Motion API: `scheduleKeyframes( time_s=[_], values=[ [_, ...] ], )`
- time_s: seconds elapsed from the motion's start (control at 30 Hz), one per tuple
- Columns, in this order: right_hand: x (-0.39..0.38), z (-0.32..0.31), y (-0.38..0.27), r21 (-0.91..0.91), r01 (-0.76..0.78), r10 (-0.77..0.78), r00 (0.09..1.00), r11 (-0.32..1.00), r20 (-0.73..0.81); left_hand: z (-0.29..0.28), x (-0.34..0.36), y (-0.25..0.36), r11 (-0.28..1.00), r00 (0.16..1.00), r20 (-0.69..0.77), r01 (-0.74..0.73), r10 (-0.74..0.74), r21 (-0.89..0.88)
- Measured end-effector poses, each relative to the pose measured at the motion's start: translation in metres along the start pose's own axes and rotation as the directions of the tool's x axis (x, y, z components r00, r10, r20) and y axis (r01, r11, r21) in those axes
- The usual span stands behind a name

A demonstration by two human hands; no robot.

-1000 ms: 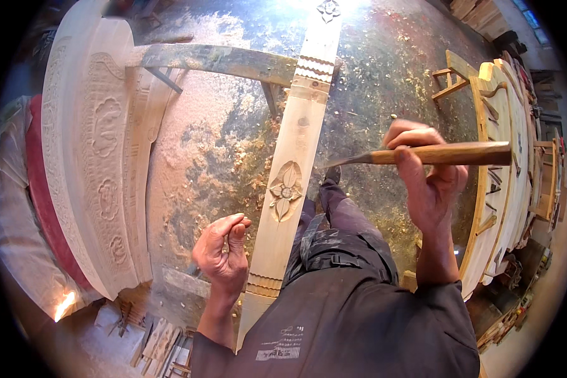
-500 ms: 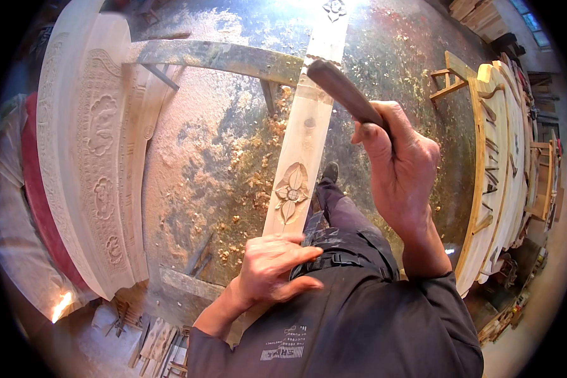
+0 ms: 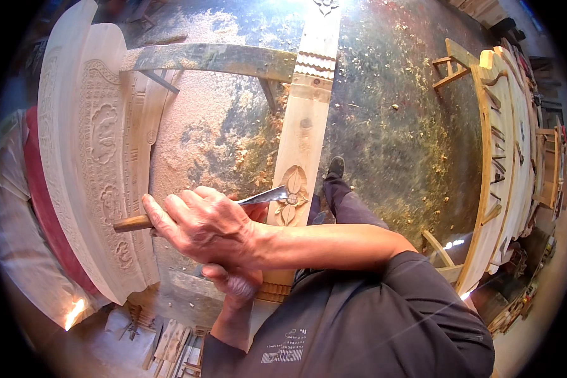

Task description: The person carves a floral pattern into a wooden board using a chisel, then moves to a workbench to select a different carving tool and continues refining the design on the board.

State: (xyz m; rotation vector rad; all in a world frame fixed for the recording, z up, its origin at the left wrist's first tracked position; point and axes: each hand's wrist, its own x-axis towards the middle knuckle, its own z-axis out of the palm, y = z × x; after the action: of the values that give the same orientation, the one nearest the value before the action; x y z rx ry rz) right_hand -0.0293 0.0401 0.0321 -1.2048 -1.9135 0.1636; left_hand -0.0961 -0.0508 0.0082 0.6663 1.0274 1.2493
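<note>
My right forearm crosses in front of me to the left. My right hand [image 3: 201, 225] is closed round a chisel [image 3: 267, 197], whose brown wooden handle juts out to the left. The steel blade points right, its tip at the carved flower [image 3: 292, 194] on a long pale wooden beam [image 3: 301, 142]. Beneath my right wrist is my left hand [image 3: 238, 283], largely covered. Its thumb shows, and reddish fingers, seemingly its own, lie against the blade from behind. Wavy grooves cut across the beam farther off.
A large carved pale panel [image 3: 75, 145] stands at left beside red cloth [image 3: 47, 208]. A low trestle bar [image 3: 233, 60] meets the beam. At right, a bench [image 3: 485, 157] carries several carving tools. Shavings and sawdust [image 3: 201, 107] cover parts of the floor.
My right hand has come down and left from its raised position, where it held a dark brown stick-like thing. The chisel blade now shows. My left hand has left the beam, moving left and down.
</note>
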Motion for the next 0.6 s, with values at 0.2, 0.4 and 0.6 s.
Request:
scheduleKeyframes(
  time_s=[0.2, 0.4, 0.6],
  values=[
    [-0.007, 0.026, 0.007, 0.009, -0.024, 0.023, 0.999, 1.000, 0.039, 0.000, 0.007, -0.006, 0.996, 0.994, -0.062, 0.083, -0.084, -0.016],
    [-0.009, 0.026, 0.007, 0.068, -0.062, 0.054, 0.991, 0.996, 0.121, -0.001, 0.002, -0.003, 0.988, 0.986, -0.069, 0.151, -0.154, -0.038],
    [-0.011, 0.031, 0.007, 0.031, -0.076, 0.069, 0.981, 0.997, 0.179, 0.000, 0.004, 0.002, 0.982, 0.983, -0.019, 0.184, -0.185, -0.031]
  ],
)
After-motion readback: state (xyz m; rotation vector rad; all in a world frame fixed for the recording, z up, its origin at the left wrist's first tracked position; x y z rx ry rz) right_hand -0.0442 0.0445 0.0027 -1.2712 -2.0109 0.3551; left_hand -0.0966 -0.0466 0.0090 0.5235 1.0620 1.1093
